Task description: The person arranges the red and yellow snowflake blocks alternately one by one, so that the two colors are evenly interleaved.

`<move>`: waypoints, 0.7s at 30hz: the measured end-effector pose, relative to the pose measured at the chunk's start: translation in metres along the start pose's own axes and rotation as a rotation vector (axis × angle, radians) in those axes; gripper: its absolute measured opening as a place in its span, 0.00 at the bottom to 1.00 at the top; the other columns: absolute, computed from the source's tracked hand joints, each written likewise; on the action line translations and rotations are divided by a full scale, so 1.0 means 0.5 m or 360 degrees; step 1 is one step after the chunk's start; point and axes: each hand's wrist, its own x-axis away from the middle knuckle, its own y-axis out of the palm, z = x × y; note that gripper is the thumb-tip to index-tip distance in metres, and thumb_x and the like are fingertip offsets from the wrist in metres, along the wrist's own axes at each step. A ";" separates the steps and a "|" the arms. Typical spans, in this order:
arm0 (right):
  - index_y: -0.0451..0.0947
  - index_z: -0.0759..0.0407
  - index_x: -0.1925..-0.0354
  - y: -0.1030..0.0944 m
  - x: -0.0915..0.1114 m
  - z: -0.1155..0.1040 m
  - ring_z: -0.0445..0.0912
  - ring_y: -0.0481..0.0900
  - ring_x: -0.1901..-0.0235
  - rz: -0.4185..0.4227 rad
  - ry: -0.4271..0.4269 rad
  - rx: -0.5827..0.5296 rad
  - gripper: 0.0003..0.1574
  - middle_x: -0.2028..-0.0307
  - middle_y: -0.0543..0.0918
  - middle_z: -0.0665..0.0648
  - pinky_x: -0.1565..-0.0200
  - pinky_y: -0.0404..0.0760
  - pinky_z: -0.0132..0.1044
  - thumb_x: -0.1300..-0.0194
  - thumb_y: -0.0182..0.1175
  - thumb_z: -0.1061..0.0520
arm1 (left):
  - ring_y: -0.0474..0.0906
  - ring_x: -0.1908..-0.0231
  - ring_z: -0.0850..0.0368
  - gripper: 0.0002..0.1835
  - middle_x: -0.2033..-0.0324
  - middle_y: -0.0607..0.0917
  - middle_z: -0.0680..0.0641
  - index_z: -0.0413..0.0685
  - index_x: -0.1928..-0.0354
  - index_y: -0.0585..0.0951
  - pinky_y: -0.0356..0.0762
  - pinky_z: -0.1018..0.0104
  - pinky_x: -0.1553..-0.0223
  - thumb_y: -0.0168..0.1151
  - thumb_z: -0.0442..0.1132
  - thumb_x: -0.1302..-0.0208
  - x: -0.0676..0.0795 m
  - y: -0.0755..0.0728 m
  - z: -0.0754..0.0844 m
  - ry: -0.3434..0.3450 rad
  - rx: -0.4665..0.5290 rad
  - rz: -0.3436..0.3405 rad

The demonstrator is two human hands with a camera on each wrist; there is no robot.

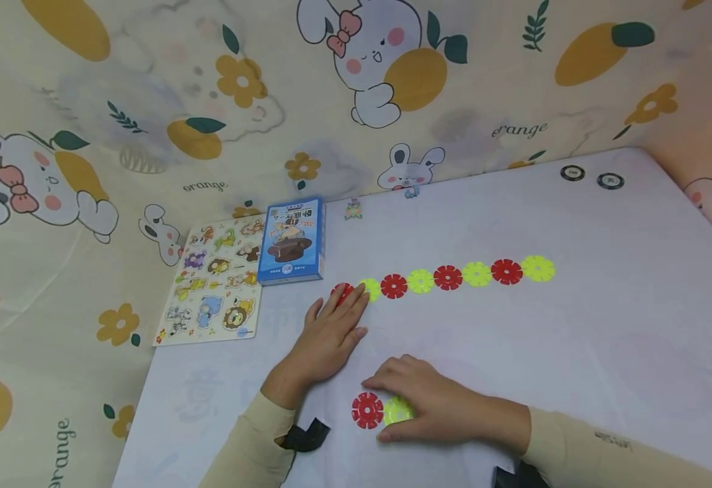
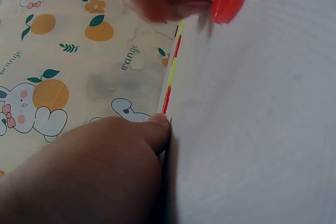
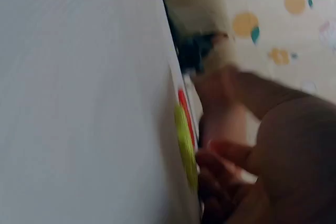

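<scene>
In the head view my left hand [image 1: 329, 337] lies with its fingers extended at the left end of a row of plastic snowflake discs. Its fingertips cover part of a red disc [image 1: 342, 293] and reach the yellow-green disc [image 1: 372, 289] beside it. Nearer to me, my right hand [image 1: 431, 401] is low over the table, thumb and fingers spread apart around a loose yellow-green disc [image 1: 397, 411], partly hidden by the hand. A loose red disc [image 1: 367, 411] lies just left of it. Both loose discs appear nearly edge-on in the right wrist view, beside blurred fingers.
The row runs rightward in alternating colours to a yellow-green disc [image 1: 538, 268]. Behind the left hand are a blue box [image 1: 291, 240] and an animal picture board [image 1: 212, 278]. Two small figures [image 1: 353, 209] and two black rings [image 1: 610, 181] are near the table's back edge.
</scene>
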 end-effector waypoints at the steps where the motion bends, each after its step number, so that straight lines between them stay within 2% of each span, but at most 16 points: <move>1: 0.71 0.41 0.38 0.008 -0.007 -0.005 0.34 0.65 0.49 -0.0006 -0.0003 0.0050 0.41 0.49 0.71 0.38 0.51 0.72 0.38 0.47 0.64 0.29 | 0.35 0.28 0.52 0.34 0.26 0.46 0.60 0.61 0.25 0.51 0.38 0.40 0.35 0.43 0.58 0.28 0.000 0.000 0.000 -0.0002 0.0004 0.0000; 5: 0.76 0.43 0.45 0.030 -0.029 -0.020 0.35 0.65 0.55 0.0048 0.0006 0.0190 0.33 0.55 0.70 0.39 0.59 0.71 0.32 0.48 0.69 0.36 | 0.35 0.28 0.52 0.34 0.26 0.46 0.60 0.62 0.25 0.51 0.37 0.39 0.35 0.43 0.59 0.29 0.000 -0.001 0.000 -0.0011 0.0019 -0.0008; 7: 0.78 0.42 0.50 0.035 -0.034 -0.022 0.35 0.65 0.56 0.0078 0.0028 0.0198 0.27 0.57 0.70 0.39 0.60 0.71 0.31 0.48 0.71 0.40 | 0.35 0.28 0.52 0.34 0.26 0.47 0.60 0.61 0.25 0.51 0.37 0.39 0.35 0.44 0.59 0.29 0.000 -0.002 0.000 -0.0009 0.0025 -0.0007; 9: 0.78 0.42 0.53 0.036 -0.035 -0.023 0.36 0.65 0.56 0.0097 0.0056 0.0163 0.25 0.58 0.70 0.40 0.61 0.72 0.30 0.49 0.73 0.43 | 0.35 0.28 0.51 0.34 0.26 0.46 0.60 0.61 0.25 0.51 0.37 0.38 0.35 0.44 0.58 0.29 0.000 -0.003 0.000 -0.0004 0.0029 -0.0006; 17: 0.76 0.45 0.53 0.014 -0.035 -0.007 0.39 0.65 0.57 0.0154 0.0276 0.0164 0.31 0.59 0.70 0.42 0.64 0.75 0.28 0.54 0.76 0.41 | 0.34 0.28 0.51 0.34 0.26 0.46 0.60 0.62 0.25 0.50 0.37 0.38 0.36 0.42 0.59 0.28 0.000 -0.003 0.000 0.0002 0.0043 -0.0012; 21: 0.72 0.43 0.54 -0.006 -0.028 0.003 0.39 0.70 0.58 0.0175 0.0344 -0.0027 0.29 0.60 0.73 0.41 0.63 0.77 0.29 0.52 0.76 0.47 | 0.34 0.28 0.51 0.34 0.26 0.46 0.60 0.62 0.25 0.50 0.37 0.38 0.36 0.43 0.59 0.28 0.001 -0.004 0.000 -0.0002 0.0062 -0.0016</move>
